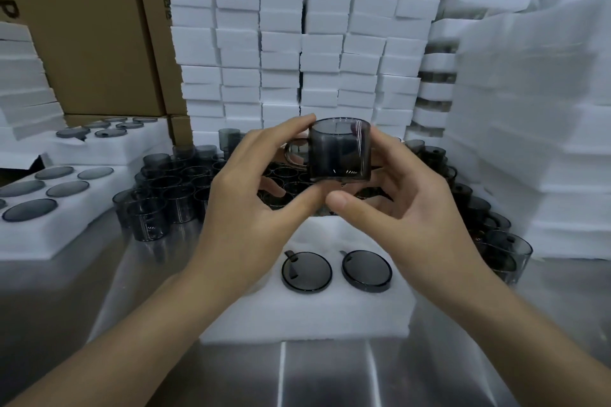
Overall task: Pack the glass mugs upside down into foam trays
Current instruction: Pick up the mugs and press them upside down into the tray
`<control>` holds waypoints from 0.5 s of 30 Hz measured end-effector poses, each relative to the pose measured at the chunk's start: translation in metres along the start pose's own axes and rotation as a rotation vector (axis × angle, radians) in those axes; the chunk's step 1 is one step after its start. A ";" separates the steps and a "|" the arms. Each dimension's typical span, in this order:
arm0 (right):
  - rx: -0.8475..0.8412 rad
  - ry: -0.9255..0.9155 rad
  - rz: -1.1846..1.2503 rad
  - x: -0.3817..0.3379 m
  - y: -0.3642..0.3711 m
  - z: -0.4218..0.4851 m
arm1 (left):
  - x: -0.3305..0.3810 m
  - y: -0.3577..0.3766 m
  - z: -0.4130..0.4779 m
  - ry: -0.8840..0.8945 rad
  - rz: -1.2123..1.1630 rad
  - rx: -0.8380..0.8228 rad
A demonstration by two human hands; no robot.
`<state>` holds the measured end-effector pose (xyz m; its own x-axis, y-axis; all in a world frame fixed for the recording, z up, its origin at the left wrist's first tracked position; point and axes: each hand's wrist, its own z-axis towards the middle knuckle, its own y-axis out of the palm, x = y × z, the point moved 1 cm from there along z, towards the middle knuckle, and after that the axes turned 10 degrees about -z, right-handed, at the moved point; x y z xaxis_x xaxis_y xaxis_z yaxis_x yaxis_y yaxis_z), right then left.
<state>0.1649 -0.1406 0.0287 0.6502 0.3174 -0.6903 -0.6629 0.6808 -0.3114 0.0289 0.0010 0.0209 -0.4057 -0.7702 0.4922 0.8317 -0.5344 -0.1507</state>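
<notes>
smoky dark-grey cylindrical glass mug (340, 150) right of left hand (244, 188), white rectangular foam tray (307, 314) below it, brown cardboard boxes (86, 26) up-left.

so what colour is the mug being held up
Smoky dark grey, see-through glass mug; the head view shows it best.

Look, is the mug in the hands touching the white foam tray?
Apart. The head view shows the mug held up, clear of the foam tray below.
</notes>
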 end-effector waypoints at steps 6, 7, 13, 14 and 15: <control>0.209 -0.127 -0.327 0.002 -0.007 0.000 | -0.006 0.002 0.000 -0.113 -0.054 -0.036; 0.234 -0.168 -0.419 0.002 -0.008 0.000 | -0.006 0.003 -0.001 -0.114 -0.043 -0.037; 0.218 -0.337 -0.648 0.003 -0.003 -0.002 | -0.006 0.003 -0.002 -0.099 -0.003 -0.121; 0.216 -0.344 -0.653 0.003 -0.004 -0.002 | -0.006 0.003 -0.001 -0.120 -0.019 -0.125; 0.210 -0.346 -0.650 0.003 -0.005 -0.001 | -0.007 0.003 -0.001 -0.139 -0.035 -0.125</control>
<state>0.1696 -0.1441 0.0276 0.9874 -0.0248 -0.1561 -0.0454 0.9016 -0.4302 0.0335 0.0047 0.0167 -0.3701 -0.6996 0.6111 0.7607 -0.6059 -0.2329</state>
